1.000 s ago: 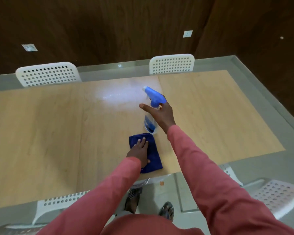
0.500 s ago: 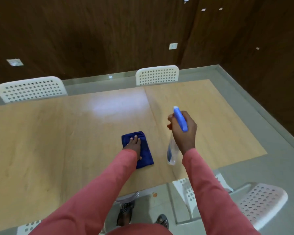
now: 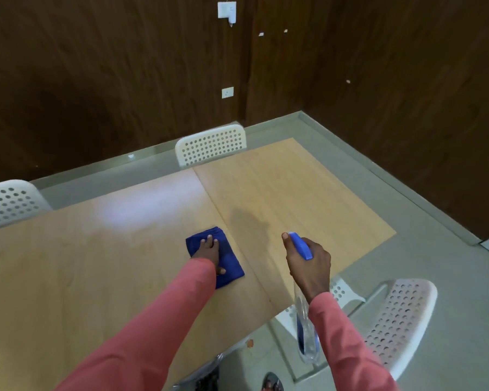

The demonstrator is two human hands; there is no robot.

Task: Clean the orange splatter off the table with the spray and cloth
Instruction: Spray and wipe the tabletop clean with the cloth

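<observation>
Nearest edge: pink sleeves [image 3: 158, 328] reaching in from bottom, both arms out over table [image 3: 68, 277]. Shoes just visible on floor below glass edge, w/ small orange spot [image 3: 250, 343] on floor near table's near edge.

Near right: spray bottle [image 3: 307, 338] gripped by right hand [image 3: 309, 266], fingers wrapped round neck, blue trigger head [image 3: 302, 245] poking out above thumb side, clear body hanging down past wrist, held off table over near right edge. White perforated chair [image 3: 398, 323] below & right of it, second chair partly hidden behind bottle.

Mid: left hand [image 3: 211, 252] flat on blue cloth [image 3: 226, 263], fingers straight & spread, pressing down, not gripping. Cloth folded, lying on wood top just left of seam betw. the two panels, roughly centre of table. No orange splatter made out on wood surface itself; can't tell if any remains.

Further: pale glare patch [image 3: 141, 210] on wood beyond cloth, left of seam. Shadow on right panel beyond right hand.

Far: two more white perforated chairs, one far centre [image 3: 211, 145], one far left [image 3: 9, 203], tucked at far side. Grey glass border round wood. Dark wood-panel wall [image 3: 96, 80] behind, w/ white socket plate [image 3: 227, 92] & white switch box [image 3: 227, 11] higher up.
</observation>
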